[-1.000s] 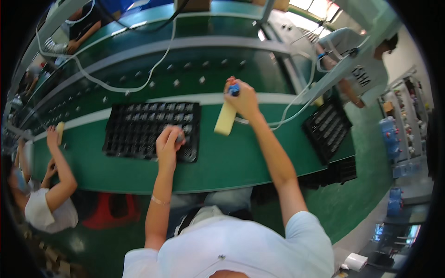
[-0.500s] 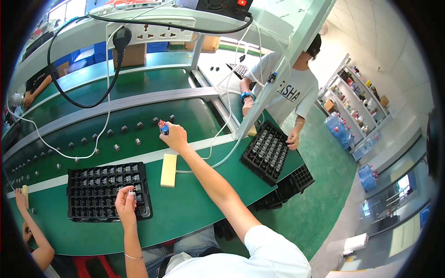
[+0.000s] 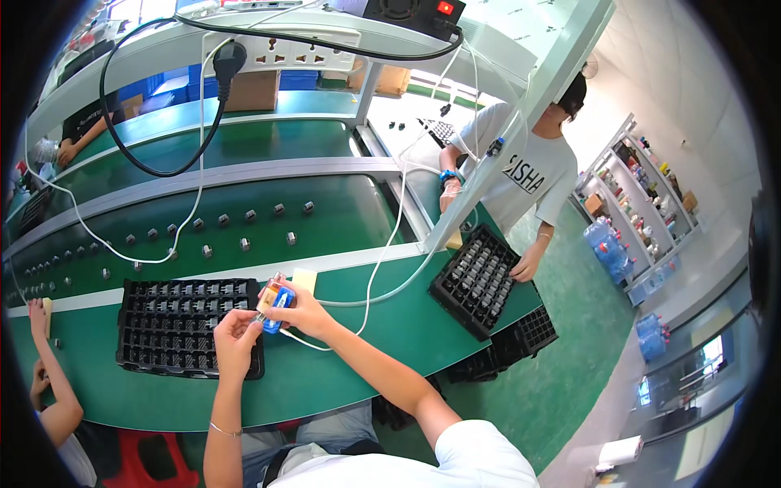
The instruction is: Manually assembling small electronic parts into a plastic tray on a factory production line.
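Over the tray's (image 3: 163, 368) right end, the left hand's (image 3: 234, 335) grip is pinched nearly closed on a small part (image 3: 259, 319), mostly hidden. The right hand (image 3: 303, 312), just right of the tray, curls round a blue tool (image 3: 281, 304) — both held together, presumably for steadiness. A yellow block (image 3: 306, 280) lies beyond.

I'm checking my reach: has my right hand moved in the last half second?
Yes, the right hand came back toward you, from beyond the pale strip to its near side.
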`<action>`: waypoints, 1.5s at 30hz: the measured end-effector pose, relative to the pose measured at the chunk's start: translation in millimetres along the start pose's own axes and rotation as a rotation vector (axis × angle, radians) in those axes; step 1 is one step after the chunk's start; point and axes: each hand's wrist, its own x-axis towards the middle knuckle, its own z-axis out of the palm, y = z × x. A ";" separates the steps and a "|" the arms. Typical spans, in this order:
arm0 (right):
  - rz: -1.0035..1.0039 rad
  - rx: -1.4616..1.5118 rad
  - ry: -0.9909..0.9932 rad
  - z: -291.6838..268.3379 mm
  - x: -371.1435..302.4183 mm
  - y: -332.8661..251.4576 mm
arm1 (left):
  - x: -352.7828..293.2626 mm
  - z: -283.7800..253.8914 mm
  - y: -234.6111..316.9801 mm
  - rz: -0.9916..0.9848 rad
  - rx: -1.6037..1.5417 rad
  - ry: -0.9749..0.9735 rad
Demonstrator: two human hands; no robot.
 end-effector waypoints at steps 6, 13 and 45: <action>0.069 0.108 -0.006 -5.2 -2.6 0.5 | 0.9 5.5 0.9 -0.005 -0.005 0.039; 0.143 0.091 -0.042 -14.5 -5.6 1.4 | 0.7 9.6 0.1 0.110 0.040 -0.025; -0.388 -0.943 0.549 -39.2 -16.0 12.2 | -2.1 -69.6 -15.4 0.323 1.157 0.212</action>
